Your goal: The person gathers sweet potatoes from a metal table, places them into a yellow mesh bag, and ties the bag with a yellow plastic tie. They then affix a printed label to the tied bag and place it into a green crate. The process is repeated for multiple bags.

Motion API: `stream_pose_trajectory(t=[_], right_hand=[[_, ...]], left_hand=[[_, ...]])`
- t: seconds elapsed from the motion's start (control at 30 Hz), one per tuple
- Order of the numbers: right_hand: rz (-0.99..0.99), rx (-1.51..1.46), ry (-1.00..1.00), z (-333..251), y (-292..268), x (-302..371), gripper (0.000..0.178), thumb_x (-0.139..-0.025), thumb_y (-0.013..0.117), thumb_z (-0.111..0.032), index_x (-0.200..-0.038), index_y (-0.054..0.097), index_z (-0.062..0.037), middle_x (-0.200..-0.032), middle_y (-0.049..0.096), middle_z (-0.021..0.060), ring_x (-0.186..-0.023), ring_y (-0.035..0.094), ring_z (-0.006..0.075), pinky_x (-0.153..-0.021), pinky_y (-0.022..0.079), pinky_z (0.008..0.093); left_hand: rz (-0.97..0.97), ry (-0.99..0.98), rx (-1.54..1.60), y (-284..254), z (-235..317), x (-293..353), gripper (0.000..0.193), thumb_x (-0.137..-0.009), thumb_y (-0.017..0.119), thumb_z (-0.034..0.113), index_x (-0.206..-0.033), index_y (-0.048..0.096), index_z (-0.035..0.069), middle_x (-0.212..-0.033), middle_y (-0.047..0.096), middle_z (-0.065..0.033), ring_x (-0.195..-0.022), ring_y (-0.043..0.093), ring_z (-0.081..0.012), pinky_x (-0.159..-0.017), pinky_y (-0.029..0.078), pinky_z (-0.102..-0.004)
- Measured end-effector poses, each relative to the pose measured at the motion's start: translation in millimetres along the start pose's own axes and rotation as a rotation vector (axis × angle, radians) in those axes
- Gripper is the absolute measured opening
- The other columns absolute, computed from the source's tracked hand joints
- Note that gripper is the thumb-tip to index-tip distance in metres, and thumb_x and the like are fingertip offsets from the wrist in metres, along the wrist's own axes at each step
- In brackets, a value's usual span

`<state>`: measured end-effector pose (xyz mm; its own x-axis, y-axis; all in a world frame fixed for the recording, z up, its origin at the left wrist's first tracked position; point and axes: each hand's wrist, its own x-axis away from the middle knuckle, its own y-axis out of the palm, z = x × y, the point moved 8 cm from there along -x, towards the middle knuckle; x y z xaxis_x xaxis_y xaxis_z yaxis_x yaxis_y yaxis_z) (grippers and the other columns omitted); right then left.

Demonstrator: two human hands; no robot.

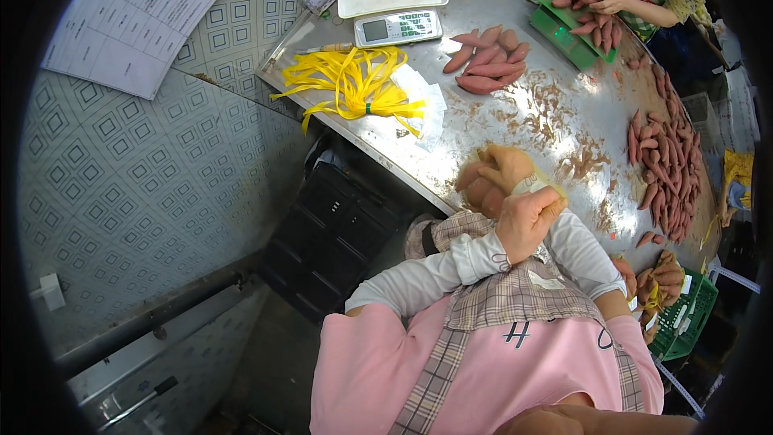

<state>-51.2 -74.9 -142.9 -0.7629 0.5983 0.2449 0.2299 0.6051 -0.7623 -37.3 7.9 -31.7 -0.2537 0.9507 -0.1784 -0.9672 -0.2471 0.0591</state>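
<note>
Right hand [507, 167] curled tight on sweet potatoes [481, 192]; left hand [527, 224], just beside them, fisted, contents unclear. Light, even pressure should avoid bruising.

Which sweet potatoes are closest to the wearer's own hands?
The small bunch against the right hand; every other group, such as the loose pile near the scale, lies farther off.

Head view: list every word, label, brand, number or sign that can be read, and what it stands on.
Printed sheet: too small to read.
Scale: keypad markings too small to read.
Pink shirt: large dark lettering, partly covered by the checked apron; no whole word shows.
White slips: no legible print.
</note>
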Motion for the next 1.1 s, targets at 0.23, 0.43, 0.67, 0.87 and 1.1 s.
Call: stream_pose_trajectory(t=[0.23, 0.43, 0.67, 0.87, 1.1], right_hand=[[0.126, -0.059, -0.265, 42, 45, 22, 0.043, -0.095, 0.049, -0.035, -0.117, 0.06, 0.0001, -0.105, 0.066, 0.0194, -0.095, 0.065, 0.0289, -0.081, 0.052, 0.0353], [0.362, -0.676, -0.365, 22, 24, 52, 0.059, -0.1, 0.038, -0.042, -0.139, 0.04, 0.0012, -0.117, 0.058, 0.0282, -0.105, 0.061, 0.0321, -0.091, 0.05, 0.035], [0.299, -1.655, -0.275, 7, 37, 72, 0.063, -0.099, 0.04, -0.027, -0.151, 0.016, -0.0001, -0.147, 0.036, 0.0263, -0.137, 0.036, 0.0374, -0.114, 0.031, 0.0393], [0.186, -0.997, -0.229, 5, 2, 82, 0.063, -0.097, 0.043, -0.029, -0.149, 0.024, 0.0022, -0.15, 0.037, 0.0207, -0.136, 0.04, 0.0289, -0.109, 0.035, 0.0344], [0.443, -0.579, -0.185, 12, 14, 68, 0.042, -0.093, 0.051, -0.028, -0.121, 0.058, 0.0026, -0.118, 0.061, 0.0188, -0.1, 0.063, 0.0253, -0.081, 0.051, 0.0331]], left_hand=[[-0.013, -0.014, 0.005, -1, -4, 0, 0.02, -0.094, 0.062, 0.016, -0.083, 0.059, 0.0, -0.057, 0.051, -0.0123, -0.048, 0.048, -0.0155, -0.049, 0.04, -0.0314], [0.036, -0.002, 0.021, -12, -1, 3, 0.018, -0.094, 0.062, 0.015, -0.085, 0.061, 0.0, -0.058, 0.053, -0.0111, -0.05, 0.052, -0.0146, -0.05, 0.041, -0.0304], [0.011, 0.005, 0.024, -3, -8, 9, 0.017, -0.094, 0.062, 0.014, -0.086, 0.061, -0.001, -0.061, 0.056, -0.0099, -0.053, 0.054, -0.0125, -0.051, 0.042, -0.0285], [-0.086, 0.024, 0.025, 12, -3, 11, 0.017, -0.095, 0.061, 0.013, -0.084, 0.06, 0.0, -0.061, 0.055, -0.0072, -0.054, 0.051, -0.0092, -0.05, 0.04, -0.0276], [-0.132, -0.031, 0.03, 16, -1, 17, 0.015, -0.095, 0.061, 0.013, -0.087, 0.06, 0.001, -0.059, 0.053, -0.0061, -0.053, 0.049, -0.0091, -0.05, 0.04, -0.0273]])
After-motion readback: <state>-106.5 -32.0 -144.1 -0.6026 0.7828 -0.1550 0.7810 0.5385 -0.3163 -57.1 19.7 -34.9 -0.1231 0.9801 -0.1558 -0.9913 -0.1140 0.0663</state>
